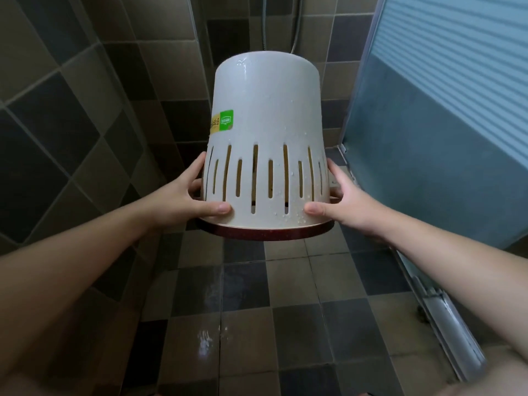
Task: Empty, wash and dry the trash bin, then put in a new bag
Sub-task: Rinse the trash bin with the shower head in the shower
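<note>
I hold a white plastic trash bin (267,115) upside down in the air over the tiled floor. Its solid base points up and away, and its dark red rim (265,234) faces down. Vertical slots run around the wall near the rim, and water drops cling to the outside. A green and yellow sticker (222,122) sits on its left side. My left hand (185,197) grips the slotted wall on the left, thumb across the front. On the right side my right hand (347,201) grips the same band, thumb on the front.
Brown and dark grey tiles cover the walls and the wet floor (245,310). A frosted glass shower door (445,144) stands at the right with its metal track (445,318) along the floor. A shower hose (297,27) hangs at the back wall.
</note>
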